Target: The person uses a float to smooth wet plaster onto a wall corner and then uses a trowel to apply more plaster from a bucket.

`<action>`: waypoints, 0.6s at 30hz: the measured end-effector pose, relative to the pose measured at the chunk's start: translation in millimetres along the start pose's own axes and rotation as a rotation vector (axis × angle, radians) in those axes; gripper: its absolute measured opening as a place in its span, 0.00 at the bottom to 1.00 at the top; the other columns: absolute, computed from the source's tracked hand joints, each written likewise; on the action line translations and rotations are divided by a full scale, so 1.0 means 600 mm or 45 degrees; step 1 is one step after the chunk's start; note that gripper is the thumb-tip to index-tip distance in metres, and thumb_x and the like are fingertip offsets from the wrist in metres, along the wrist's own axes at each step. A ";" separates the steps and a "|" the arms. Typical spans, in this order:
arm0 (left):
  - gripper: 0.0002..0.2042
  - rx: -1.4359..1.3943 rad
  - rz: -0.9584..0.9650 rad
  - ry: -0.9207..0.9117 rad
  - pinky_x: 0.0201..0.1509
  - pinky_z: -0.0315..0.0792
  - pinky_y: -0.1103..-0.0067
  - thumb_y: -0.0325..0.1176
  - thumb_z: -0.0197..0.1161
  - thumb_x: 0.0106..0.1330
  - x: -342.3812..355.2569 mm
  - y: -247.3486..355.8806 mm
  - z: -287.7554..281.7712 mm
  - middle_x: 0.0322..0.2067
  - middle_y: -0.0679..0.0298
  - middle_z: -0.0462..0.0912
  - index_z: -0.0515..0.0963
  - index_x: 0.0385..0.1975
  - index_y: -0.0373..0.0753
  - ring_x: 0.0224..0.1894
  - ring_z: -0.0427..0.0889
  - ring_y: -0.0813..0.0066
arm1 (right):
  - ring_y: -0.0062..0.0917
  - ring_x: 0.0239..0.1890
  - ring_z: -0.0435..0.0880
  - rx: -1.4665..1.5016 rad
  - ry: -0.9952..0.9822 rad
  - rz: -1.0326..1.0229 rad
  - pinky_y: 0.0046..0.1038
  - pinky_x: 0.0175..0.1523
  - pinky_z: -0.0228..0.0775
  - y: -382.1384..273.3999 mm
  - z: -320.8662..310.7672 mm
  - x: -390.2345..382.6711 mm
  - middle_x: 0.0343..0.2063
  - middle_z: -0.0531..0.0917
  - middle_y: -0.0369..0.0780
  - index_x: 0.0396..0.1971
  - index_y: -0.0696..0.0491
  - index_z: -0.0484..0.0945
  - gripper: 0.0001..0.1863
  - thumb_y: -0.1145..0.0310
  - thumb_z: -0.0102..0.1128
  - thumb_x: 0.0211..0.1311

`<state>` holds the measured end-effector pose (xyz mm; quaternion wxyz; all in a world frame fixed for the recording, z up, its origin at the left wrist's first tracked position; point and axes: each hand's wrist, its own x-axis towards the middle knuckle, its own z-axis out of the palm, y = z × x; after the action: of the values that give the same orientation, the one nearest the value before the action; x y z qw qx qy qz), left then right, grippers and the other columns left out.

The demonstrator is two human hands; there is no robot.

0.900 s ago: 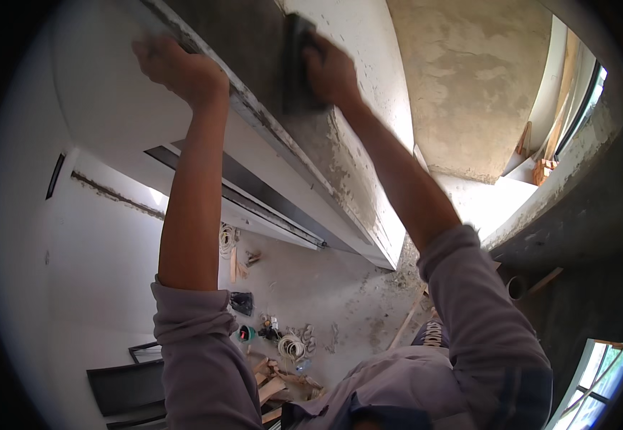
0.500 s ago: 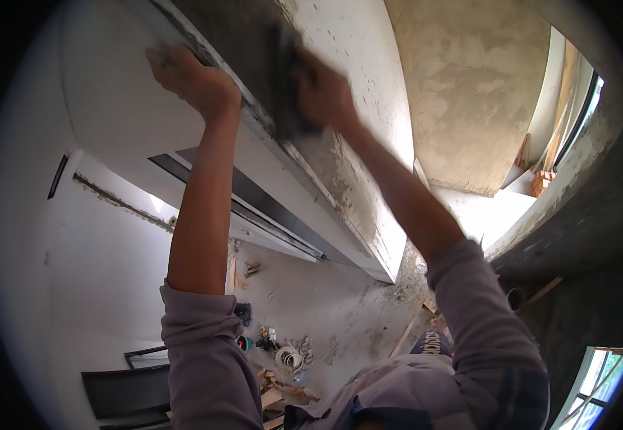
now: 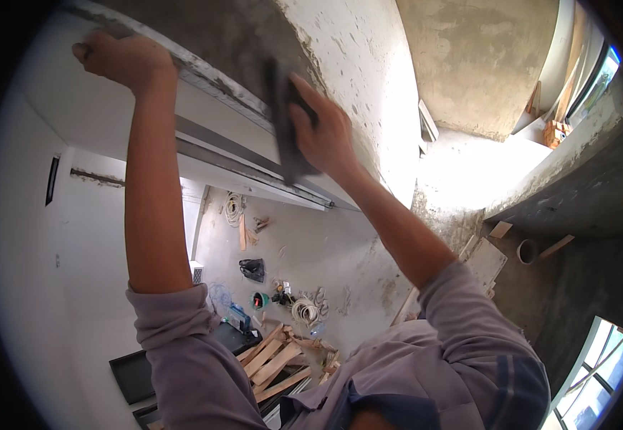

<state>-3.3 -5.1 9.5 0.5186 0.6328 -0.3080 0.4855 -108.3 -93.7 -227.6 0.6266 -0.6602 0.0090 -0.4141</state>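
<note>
My right hand (image 3: 323,132) is closed round the handle of a dark flat plastering float (image 3: 280,122). The float lies against a strip of damp grey plaster (image 3: 232,43), near its long edge. To the upper left, my left hand (image 3: 125,59) is raised beside that edge with its fingers curled in. Something grey shows above its knuckles, but blur hides what the fingers hold, if anything. A pale, rough strip (image 3: 218,89) borders the plaster between my hands. White wall speckled with plaster (image 3: 354,57) adjoins the damp strip on the right.
Far below, the floor holds wood offcuts (image 3: 275,362), a coiled hose or cable (image 3: 304,311), a black bag (image 3: 252,269) and a green bucket (image 3: 259,300). A round pipe or bucket (image 3: 526,251) stands at right. Bricks (image 3: 556,134) lie near the far window.
My left hand has moved left along the wall edge. My right hand has drawn the float slightly down and left. The view has shifted, showing more of the floor.
</note>
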 end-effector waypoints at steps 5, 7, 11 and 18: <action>0.04 0.142 0.061 -0.028 0.44 0.54 0.82 0.20 0.39 0.64 0.012 -0.024 0.000 0.43 0.53 0.61 0.57 0.35 0.23 0.38 0.64 0.61 | 0.47 0.50 0.80 -0.295 0.188 0.233 0.41 0.58 0.70 0.128 -0.025 0.078 0.47 0.81 0.51 0.58 0.50 0.74 0.24 0.61 0.54 0.62; 0.04 0.142 0.053 -0.021 0.45 0.59 0.82 0.18 0.40 0.63 0.006 -0.024 -0.003 0.43 0.51 0.61 0.58 0.33 0.22 0.38 0.66 0.60 | 0.44 0.57 0.76 -0.182 0.172 0.383 0.37 0.62 0.66 0.109 -0.026 0.102 0.51 0.79 0.52 0.57 0.52 0.75 0.23 0.62 0.55 0.62; 0.03 0.291 0.240 -0.088 0.47 0.68 0.77 0.15 0.41 0.60 0.029 -0.054 -0.017 0.44 0.48 0.62 0.61 0.30 0.20 0.39 0.69 0.59 | 0.45 0.54 0.79 -0.199 0.107 -0.017 0.37 0.60 0.69 0.065 -0.003 -0.017 0.49 0.80 0.53 0.58 0.47 0.75 0.23 0.62 0.56 0.62; 0.05 0.350 0.367 -0.082 0.47 0.72 0.69 0.12 0.40 0.58 0.053 -0.083 -0.023 0.45 0.45 0.63 0.64 0.29 0.19 0.39 0.71 0.57 | 0.45 0.54 0.79 -0.214 0.047 0.117 0.34 0.60 0.69 0.082 -0.026 0.082 0.48 0.81 0.54 0.59 0.51 0.73 0.25 0.62 0.56 0.62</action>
<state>47.9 25.4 21.2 0.3423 0.6621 -0.3425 0.5719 -59.8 -143.4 -244.5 0.5870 -0.7015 0.0856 -0.3950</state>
